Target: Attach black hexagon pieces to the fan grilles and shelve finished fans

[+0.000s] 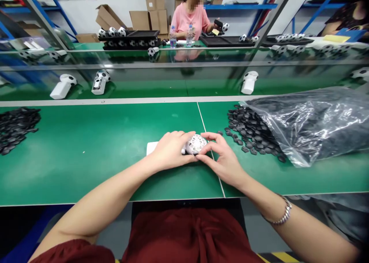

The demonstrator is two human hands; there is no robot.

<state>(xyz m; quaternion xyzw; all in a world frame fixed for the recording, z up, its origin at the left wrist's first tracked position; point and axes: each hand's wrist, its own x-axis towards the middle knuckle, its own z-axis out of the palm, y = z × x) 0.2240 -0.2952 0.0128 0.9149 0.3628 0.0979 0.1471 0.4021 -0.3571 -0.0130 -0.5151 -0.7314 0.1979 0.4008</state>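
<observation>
Near the front of the green workbench (115, 140) lies a white plastic housing (196, 143) with a round, soccer-ball-patterned head full of cut-outs. My left hand (171, 149) is wrapped over its body, whose white end sticks out to the left of the hand. From the right, my right hand (223, 159) closes thumb and fingers on the rim of the round head. Something small and dark shows by the fingertips at its lower edge; the fingers hide most of it. To the right lies a pile of small black plastic pieces (250, 128).
A clear plastic bag (323, 120) of black pieces lies at right, another black heap (17, 126) at left. Beyond the white strip are white soccer-ball-headed units (249, 82). Across the line a person in pink (190, 20) sits behind bottles (173, 37) and black trays (225, 41).
</observation>
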